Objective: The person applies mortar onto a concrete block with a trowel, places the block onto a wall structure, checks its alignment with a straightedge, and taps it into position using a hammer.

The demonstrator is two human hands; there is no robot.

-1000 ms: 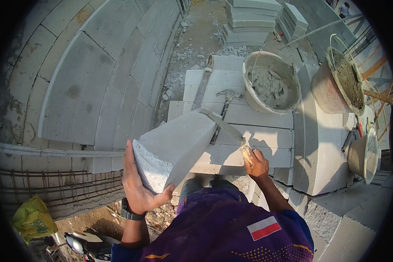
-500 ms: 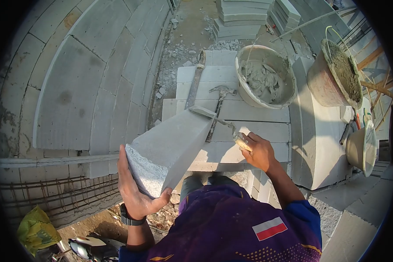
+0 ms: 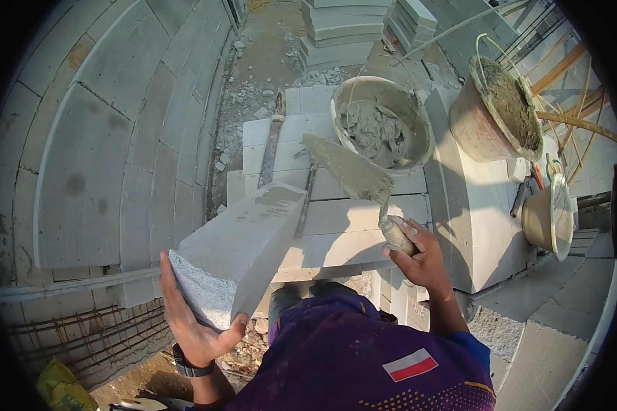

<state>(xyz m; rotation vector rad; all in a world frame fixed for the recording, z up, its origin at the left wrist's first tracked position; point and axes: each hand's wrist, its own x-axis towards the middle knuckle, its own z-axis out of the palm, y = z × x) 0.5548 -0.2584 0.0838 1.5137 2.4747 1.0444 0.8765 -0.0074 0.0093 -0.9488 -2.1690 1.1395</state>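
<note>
A light grey concrete block (image 3: pixel 243 236) slants up and away from me, with a rough broken near end. My left hand (image 3: pixel 197 325) grips that end, fingers along its left side and thumb at the right. Wet mortar smears the block's far top. My right hand (image 3: pixel 423 257) is closed around the handle of a trowel (image 3: pixel 353 171), raised right of the block. The trowel's grey-coated blade points up and left, just in front of a bucket (image 3: pixel 420 113) of mortar (image 3: pixel 377 130). The blade covers most of the hammer (image 3: pixel 306 202) lying behind the block.
A long flat tool (image 3: pixel 269 151) with a worn handle lies on the stacked blocks (image 3: pixel 343 218). On the right stand a second mortar bucket (image 3: pixel 469 127) and a smaller pail (image 3: pixel 538 222). At left are a block wall (image 3: pixel 82 171) and rebar mesh (image 3: pixel 82 335).
The trowel has lifted off the block's far end, swinging right and turning its blade broadside. Wet smears now show on the block there. My left hand keeps its hold; the view has shifted.
</note>
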